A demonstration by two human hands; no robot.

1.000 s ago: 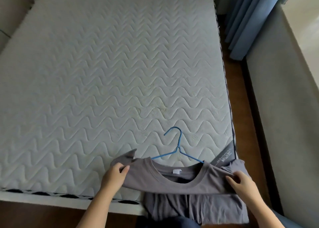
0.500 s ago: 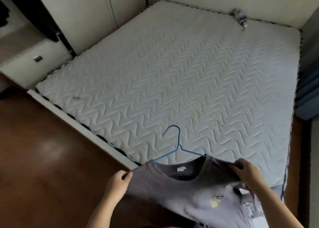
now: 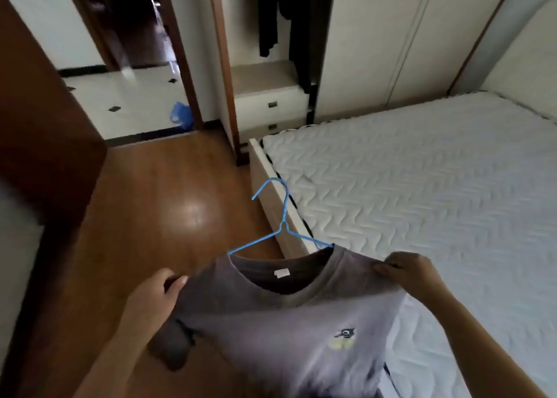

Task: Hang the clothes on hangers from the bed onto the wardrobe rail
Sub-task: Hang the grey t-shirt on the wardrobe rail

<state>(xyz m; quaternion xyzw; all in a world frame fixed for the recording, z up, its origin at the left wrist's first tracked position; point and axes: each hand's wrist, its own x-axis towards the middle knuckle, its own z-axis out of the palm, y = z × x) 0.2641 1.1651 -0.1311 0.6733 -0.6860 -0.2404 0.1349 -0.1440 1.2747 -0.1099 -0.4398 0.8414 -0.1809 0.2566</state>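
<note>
Wooden floor (image 3: 168, 205) runs beside a bed (image 3: 422, 171) with a white quilted mattress. Past the bed's far corner, an open wardrobe (image 3: 265, 78) has dark clothes (image 3: 268, 15) hanging inside. The left hand (image 3: 153, 298) and right hand (image 3: 407, 268) each pinch a shoulder of a grey T-shirt (image 3: 271, 322). It sits on a blue hanger (image 3: 283, 217), held up over the bed's side edge.

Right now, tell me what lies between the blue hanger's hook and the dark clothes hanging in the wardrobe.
Head view: the bed frame corner and mattress edge, then the wardrobe's white drawers.
</note>
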